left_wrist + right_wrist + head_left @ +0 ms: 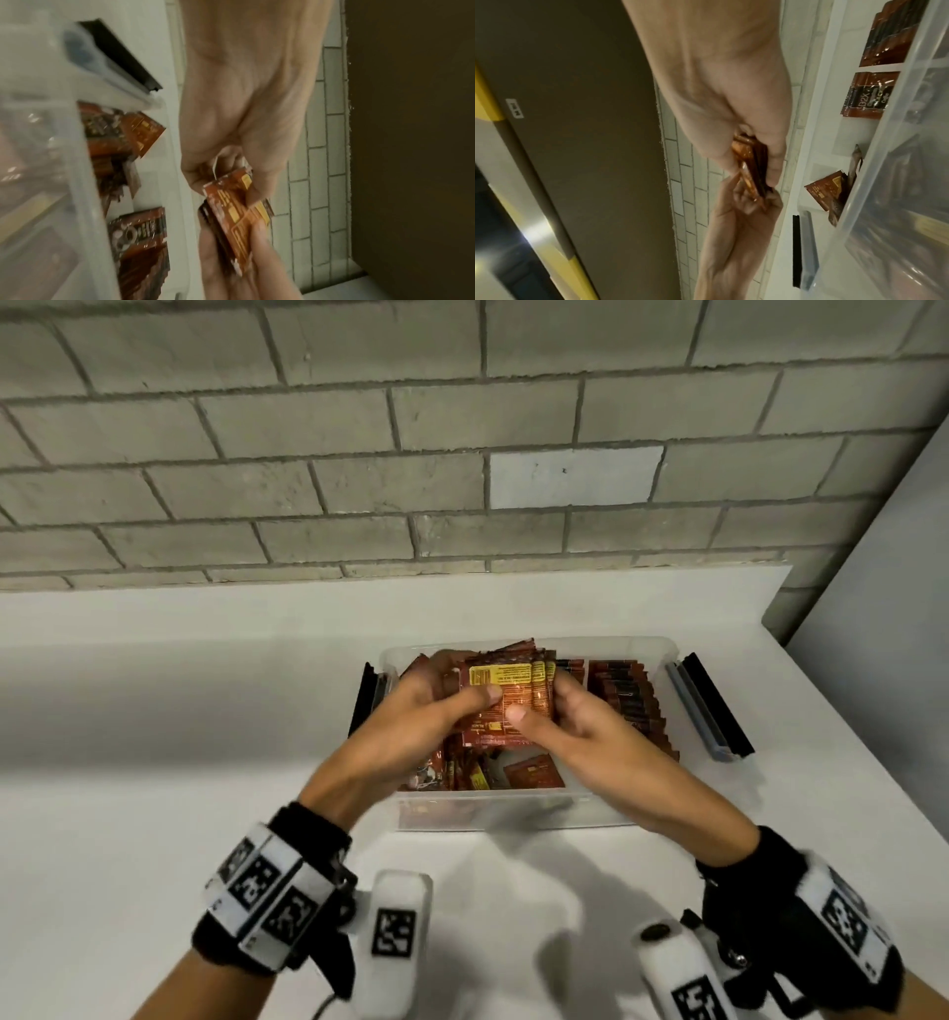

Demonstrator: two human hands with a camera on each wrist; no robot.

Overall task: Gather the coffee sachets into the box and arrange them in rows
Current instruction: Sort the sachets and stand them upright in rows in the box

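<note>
A clear plastic box (513, 814) stands on the white counter. Both hands hold one stack of red-orange coffee sachets (506, 698) above the box, thumbs on its near face. My left hand (431, 706) grips the stack's left side, and my right hand (575, 716) grips its right side. In the left wrist view the stack (236, 215) sits between the fingers of both hands. The right wrist view shows the stack (752, 172) edge on. A neat row of sachets (631, 701) stands along the box's right side. Loose sachets (513, 773) lie at the box's near end.
The box's hinged latches stick out on the left (365, 698) and right (708, 706). A grey brick wall (411, 454) rises behind the counter. The counter's right edge (873, 762) runs close to the box. Bare counter lies to the left.
</note>
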